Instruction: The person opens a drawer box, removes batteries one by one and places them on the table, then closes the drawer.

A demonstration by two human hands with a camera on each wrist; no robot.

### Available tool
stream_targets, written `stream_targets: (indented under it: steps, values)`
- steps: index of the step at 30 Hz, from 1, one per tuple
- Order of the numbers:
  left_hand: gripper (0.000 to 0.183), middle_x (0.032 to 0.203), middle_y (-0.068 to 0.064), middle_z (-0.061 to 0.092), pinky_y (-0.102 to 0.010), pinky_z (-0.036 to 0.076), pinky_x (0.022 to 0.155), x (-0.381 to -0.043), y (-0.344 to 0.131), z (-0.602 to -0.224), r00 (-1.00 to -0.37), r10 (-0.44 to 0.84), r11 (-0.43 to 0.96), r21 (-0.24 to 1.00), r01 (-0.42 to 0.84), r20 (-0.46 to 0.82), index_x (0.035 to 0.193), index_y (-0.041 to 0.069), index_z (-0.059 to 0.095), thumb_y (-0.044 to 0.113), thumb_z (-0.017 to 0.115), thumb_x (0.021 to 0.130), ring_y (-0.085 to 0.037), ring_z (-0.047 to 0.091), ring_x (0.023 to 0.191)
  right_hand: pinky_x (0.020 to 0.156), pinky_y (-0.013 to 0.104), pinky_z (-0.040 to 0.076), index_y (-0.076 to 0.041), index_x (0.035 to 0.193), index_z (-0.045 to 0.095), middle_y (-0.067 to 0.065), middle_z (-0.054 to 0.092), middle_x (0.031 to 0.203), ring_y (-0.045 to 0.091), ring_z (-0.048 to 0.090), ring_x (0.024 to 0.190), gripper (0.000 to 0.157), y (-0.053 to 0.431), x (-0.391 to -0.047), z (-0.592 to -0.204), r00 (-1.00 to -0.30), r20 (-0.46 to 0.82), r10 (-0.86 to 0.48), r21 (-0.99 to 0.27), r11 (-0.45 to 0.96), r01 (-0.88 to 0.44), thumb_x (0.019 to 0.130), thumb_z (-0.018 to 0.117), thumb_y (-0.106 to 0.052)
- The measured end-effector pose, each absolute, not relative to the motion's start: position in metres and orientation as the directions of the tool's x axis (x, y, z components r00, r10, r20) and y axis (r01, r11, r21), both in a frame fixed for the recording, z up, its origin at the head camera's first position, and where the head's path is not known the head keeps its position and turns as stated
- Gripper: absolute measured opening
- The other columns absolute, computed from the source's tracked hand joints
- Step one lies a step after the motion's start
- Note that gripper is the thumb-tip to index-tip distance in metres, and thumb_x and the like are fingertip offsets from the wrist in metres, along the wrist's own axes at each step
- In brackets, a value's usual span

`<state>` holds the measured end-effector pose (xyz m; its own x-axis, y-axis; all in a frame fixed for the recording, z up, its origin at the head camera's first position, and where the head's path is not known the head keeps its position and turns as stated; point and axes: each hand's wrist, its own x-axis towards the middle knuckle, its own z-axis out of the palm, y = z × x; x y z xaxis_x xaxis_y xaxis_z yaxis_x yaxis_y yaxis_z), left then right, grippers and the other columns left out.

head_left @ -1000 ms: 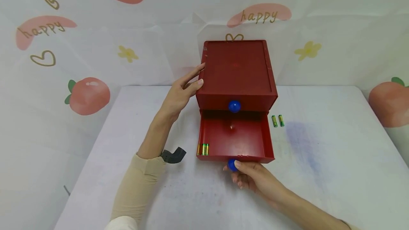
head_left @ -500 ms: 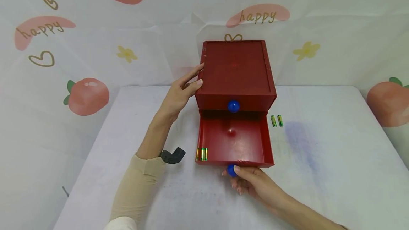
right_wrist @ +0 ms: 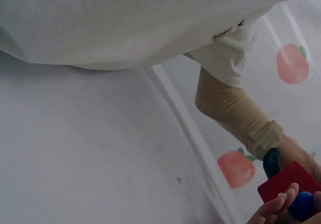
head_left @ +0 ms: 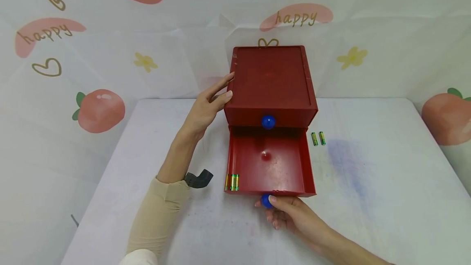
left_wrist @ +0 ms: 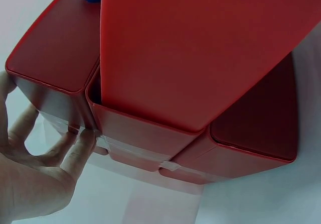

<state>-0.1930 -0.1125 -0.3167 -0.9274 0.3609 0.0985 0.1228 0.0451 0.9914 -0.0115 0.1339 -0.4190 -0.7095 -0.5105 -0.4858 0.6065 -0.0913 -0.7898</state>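
A red drawer cabinet (head_left: pixel 272 77) stands at the back of the table. One of its drawers (head_left: pixel 276 162) is pulled far out, below a closed top drawer. With thumb and fingers my right hand (head_left: pixel 294 216) pinches that drawer's round blue knob (head_left: pixel 266 200). Several green and gold batteries (head_left: pixel 232 182) sit upright-looking in its front left corner. My left hand (head_left: pixel 204 109) rests on the cabinet's upper left side, fingers extended and spread. The left wrist view shows those fingers against the top section (left_wrist: pixel 50 98), and a closed lower drawer (left_wrist: pixel 256 118) beyond the pulled-out one.
Two more batteries (head_left: pixel 318 138) lie on the white table (head_left: pixel 386 167), just right of the cabinet. A printed white cloth (head_left: pixel 191 7) hangs right behind it. A black curved piece (head_left: pixel 199 179) is at the left wrist.
The drawer has slid further out toward the person, with the right hand on its knob; the batteries inside came along. My left hand keeps its place on the cabinet.
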Motion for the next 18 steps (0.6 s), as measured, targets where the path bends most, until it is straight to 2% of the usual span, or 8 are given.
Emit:
stream_targets:
  steps: [18]
  values:
    - [0.053,0.152,0.000,0.043,-0.041,0.039,0.111,-0.1925,-0.1124,-0.3160,-0.927,0.361,0.036,0.992,0.120,0.099,0.153,0.019,0.042,0.019,0.057,0.101,-0.023,0.052,0.129,0.074,0.024,0.050,-0.004,0.128,0.064,0.001,0.063,0.091,0.012,0.056,0.075,0.046,0.1276,-0.0087,-0.4211,-0.705,-0.480,-0.522,-0.785,-0.102,0.611,0.103,0.052,-0.040]
